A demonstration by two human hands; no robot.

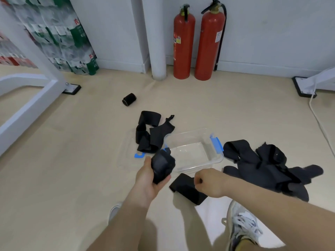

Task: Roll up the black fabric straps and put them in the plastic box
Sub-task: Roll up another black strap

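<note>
My left hand [148, 180] grips a rolled black fabric strap [162, 165] just in front of the near left corner of the clear plastic box [215, 160], which has blue latches. My right hand [208, 182] is closed in a fist over the end of a flat black strap [186, 189] lying on the floor in front of the box. A loose strap [148, 133] lies over the box's clear lid at the left. A pile of unrolled straps [268, 165] lies to the right of the box. One rolled strap [129, 99] sits apart on the floor further back.
Two red fire extinguishers [184, 44] stand against the far wall beside a white pipe [157, 42]. White frame legs [29, 109] run along the left, another foot with a cable [306, 86] sits at the right. My shoe [243, 223] is at the lower right.
</note>
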